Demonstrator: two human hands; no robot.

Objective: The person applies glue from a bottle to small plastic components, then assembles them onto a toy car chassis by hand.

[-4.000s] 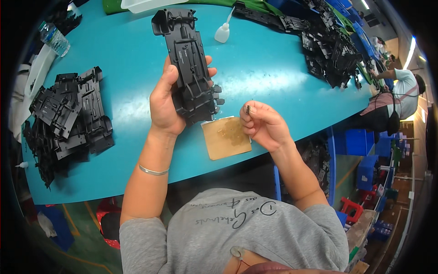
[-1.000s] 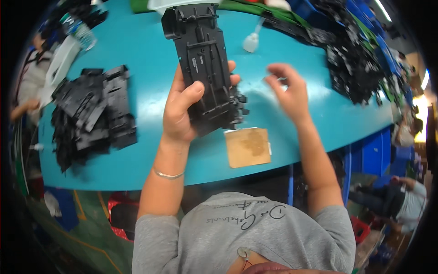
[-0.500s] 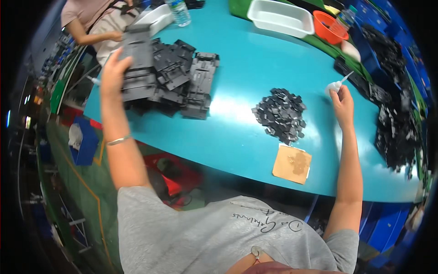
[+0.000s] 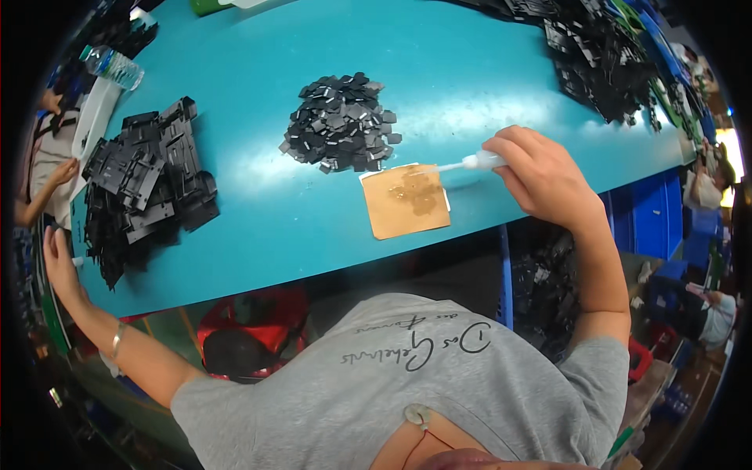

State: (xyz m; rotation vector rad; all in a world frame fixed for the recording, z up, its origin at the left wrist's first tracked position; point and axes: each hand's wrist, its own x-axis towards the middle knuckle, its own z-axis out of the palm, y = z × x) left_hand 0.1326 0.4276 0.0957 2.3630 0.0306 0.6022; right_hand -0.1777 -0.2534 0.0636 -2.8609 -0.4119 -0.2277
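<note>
My right hand (image 4: 540, 172) is closed round a small white squeeze bottle (image 4: 484, 160) with a long thin nozzle. The nozzle points left, its tip at the upper part of a tan cardboard square (image 4: 384, 215) that bears a wet brown stain. Whether the tip touches the card I cannot tell. At the table's left edge, my left hand (image 4: 63, 266) is held out with fingers stretched and nothing visible in it. Just right of it lies a pile of black moulded plastic parts (image 4: 141, 168). A heap of small black plastic pieces (image 4: 341, 121) sits beyond the card.
A clear plastic bottle (image 4: 113, 66) lies tilted in view by a white tray (image 4: 94, 117) at the far left, near another person's hand (image 4: 64, 171). More black parts (image 4: 599, 63) are heaped at the far right. A blue crate (image 4: 650, 207) stands below the table's right side.
My left hand has let go of the large black part and moved to the table's left edge. My right hand has brought the squeeze bottle over to the card. The view has swung.
</note>
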